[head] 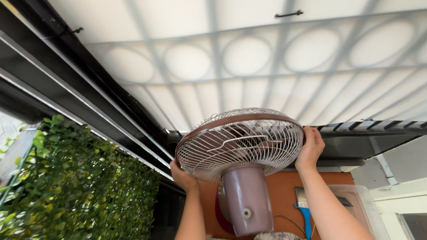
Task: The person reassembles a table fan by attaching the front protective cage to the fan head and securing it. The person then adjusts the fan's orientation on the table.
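A wall fan with a white wire cage [240, 144], a brown rim and a mauve motor housing [247, 200] is mounted high in front of me, seen from behind and below. My left hand [183, 176] grips the lower left edge of the cage rim. On the right edge of the rim, my right hand [310, 149] is closed with the fingers curled over it. Both arms reach upward from the bottom of the view.
An orange board [284, 191] sits behind the fan, with a blue-handled tool [305, 218] and a clear plastic box [362, 209] beside it. A green leafy hedge wall [80, 191] fills the left. Dark metal beams [71, 84] and a translucent roof panel [249, 58] are overhead.
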